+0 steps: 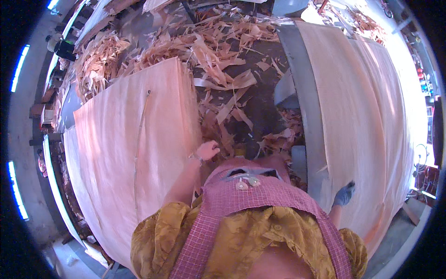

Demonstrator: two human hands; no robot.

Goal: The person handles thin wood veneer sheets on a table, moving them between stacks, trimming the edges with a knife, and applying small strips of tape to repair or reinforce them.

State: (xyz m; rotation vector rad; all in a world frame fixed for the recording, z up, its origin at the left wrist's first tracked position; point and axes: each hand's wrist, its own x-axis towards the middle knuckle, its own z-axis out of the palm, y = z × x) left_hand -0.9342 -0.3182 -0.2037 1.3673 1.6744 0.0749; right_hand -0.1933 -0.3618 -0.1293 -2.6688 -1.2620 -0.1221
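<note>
My left hand (207, 150) is bare, with a bracelet at the wrist. Its fingers are loosely curled, and nothing shows in them. It hovers by the right edge of a tall stack of pinkish wood veneer sheets (111, 139). Over on the right, my right hand (344, 194) wears a grey-blue glove with dark fingertips. Its fingers look stretched out against a wide, wavy veneer sheet (355, 116), though they are small in view. A thin stick (141, 135) lies lengthwise across the left stack.
Torn veneer strips (209, 51) litter the dark floor between the two stacks, with a larger heap (100, 65) at the far left. A grey board edge (309, 107) runs along the right stack, beside a grey block (285, 90). Another person (60, 46) is at the far left.
</note>
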